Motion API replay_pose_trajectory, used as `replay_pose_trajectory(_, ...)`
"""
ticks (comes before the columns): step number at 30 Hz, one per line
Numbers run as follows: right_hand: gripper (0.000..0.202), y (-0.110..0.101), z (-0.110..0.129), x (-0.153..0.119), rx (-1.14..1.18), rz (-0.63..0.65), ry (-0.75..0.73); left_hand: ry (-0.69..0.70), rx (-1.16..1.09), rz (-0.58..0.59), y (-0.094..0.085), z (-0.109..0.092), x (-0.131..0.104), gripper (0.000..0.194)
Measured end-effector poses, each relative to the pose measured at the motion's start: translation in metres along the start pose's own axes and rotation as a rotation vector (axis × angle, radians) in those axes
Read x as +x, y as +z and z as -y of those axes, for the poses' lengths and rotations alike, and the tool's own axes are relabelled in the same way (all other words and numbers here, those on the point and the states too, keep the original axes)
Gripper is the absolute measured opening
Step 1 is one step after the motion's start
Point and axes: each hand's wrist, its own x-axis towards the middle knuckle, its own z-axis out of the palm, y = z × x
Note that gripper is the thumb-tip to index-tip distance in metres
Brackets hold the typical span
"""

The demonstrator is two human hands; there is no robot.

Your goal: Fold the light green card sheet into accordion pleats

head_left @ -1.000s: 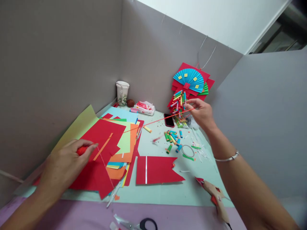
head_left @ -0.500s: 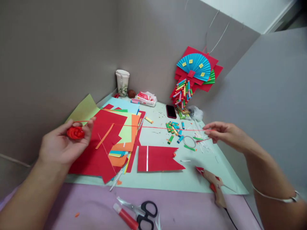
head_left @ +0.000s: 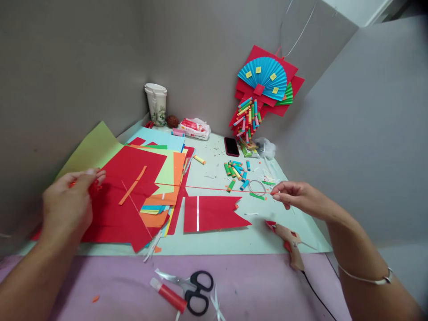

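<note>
Scissors: lie on the purple cloth (head_left: 234, 276), handles nearer the right, touching or almost touching the red glue stick (head_left: 172, 298); probably parked there for quick reach.
Glue gun: on its side at the right edge of the pale green sheet (head_left: 214, 247); nozzle points inward, cable trails off, likely to stay clear of the papers.
Left hand: fingers curled round a bunch of red cord (head_left: 95, 188), over the paper stack; hand (head_left: 68, 200) partly hides it, exact grip unclear.
Right hand: thumb and fingertips pinched on the far end of the line, other fingers loosely bent (head_left: 297, 196).
Cord line: runs nearly straight between the hands, above the papers; seemingly held apart for tension.
Paper stack: red sheet (head_left: 113, 223) on top, colours fanned beneath.
Notched red piece: flat (head_left: 217, 214), white strip across it.
Paper rolls: loose pile (head_left: 227, 169), metal ring (head_left: 257, 180) just beside.
Phone: flat, screen dark (head_left: 232, 146).
Containers: tissue-like packet (head_left: 195, 129), contents unclear; clear bag (head_left: 265, 148), same; white cup (head_left: 158, 104), inside not visible.
Hanging ornament: fans and rolls (head_left: 262, 80), hung by string.
</note>
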Motion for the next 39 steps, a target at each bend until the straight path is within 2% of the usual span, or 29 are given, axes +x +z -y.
replay_pose_trajectory(2, 0.038, -0.002, -0.003, 0.0, -0.005, -0.021, -0.002, 0.118, 0.305, 0.031, -0.005, 0.002, -0.002, 0.013)
replay_pose_trajectory(5, 0.039, -0.003, -0.007, 0.002, -0.033, -0.043, 0.007, 0.433, 0.943, 0.152, -0.009, 0.007, -0.001, 0.022)
replay_pose_trajectory(6, 0.04, -0.002, -0.007, 0.003, -0.04, -0.043, 0.006, 0.504, 1.088, 0.19, -0.01, 0.01, 0.0, 0.026)
replay_pose_trajectory(8, 0.04, 0.001, -0.007, 0.006, -0.041, -0.028, -0.006, 0.549, 1.214, 0.234, -0.01, 0.014, 0.001, 0.032)
replay_pose_trajectory(14, 0.038, 0.016, -0.001, 0.015, -0.083, 0.016, 0.006, 0.57, 1.355, 0.33, -0.008, 0.018, -0.003, 0.047)
replay_pose_trajectory(17, 0.038, 0.02, 0.001, 0.021, -0.119, 0.012, -0.036, 0.572, 1.292, 0.314, -0.009, 0.018, -0.005, 0.044)
replay_pose_trajectory(21, 0.04, 0.021, 0.007, 0.025, -0.103, -0.022, -0.095, 0.599, 1.188, 0.163, -0.009, 0.008, -0.015, 0.037)
replay_pose_trajectory(23, 0.04, 0.022, 0.012, 0.025, -0.024, -0.035, -0.108, 0.641, 1.13, 0.094, -0.001, -0.003, -0.029, 0.037)
replay_pose_trajectory(25, 0.041, 0.023, 0.019, 0.024, 0.064, -0.05, -0.119, 0.707, 0.935, 0.123, 0.014, -0.018, -0.05, 0.036)
replay_pose_trajectory(26, 0.042, 0.025, 0.023, 0.024, 0.098, -0.063, -0.129, 0.726, 0.769, 0.217, 0.024, -0.026, -0.062, 0.034)
replay_pose_trajectory(27, 0.042, 0.026, 0.027, 0.025, 0.124, -0.08, -0.145, 0.685, 0.609, 0.348, 0.036, -0.032, -0.075, 0.032)
replay_pose_trajectory(29, 0.041, 0.032, 0.037, 0.026, 0.183, -0.087, -0.187, 0.477, 0.415, 0.69, 0.061, -0.043, -0.1, 0.035)
replay_pose_trajectory(31, 0.04, 0.04, 0.048, 0.028, 0.268, -0.031, -0.216, 0.332, 0.252, 0.973, 0.086, -0.049, -0.12, 0.052)
replay_pose_trajectory(33, 0.039, 0.048, 0.059, 0.03, 0.35, 0.064, -0.227, 0.225, 0.166, 1.177, 0.105, -0.051, -0.131, 0.058)
replay_pose_trajectory(34, 0.037, 0.051, 0.063, 0.03, 0.376, 0.108, -0.228, 0.169, 0.156, 1.244, 0.111, -0.051, -0.134, 0.055)
replay_pose_trajectory(36, 0.034, 0.056, 0.069, 0.029, 0.373, 0.156, -0.21, 0.076, 0.197, 1.273, 0.116, -0.048, -0.132, 0.045)
replay_pose_trajectory(39, 0.026, 0.061, 0.067, 0.028, 0.262, 0.142, -0.166, 0.054, 0.33, 1.151, 0.11, -0.041, -0.122, 0.036)
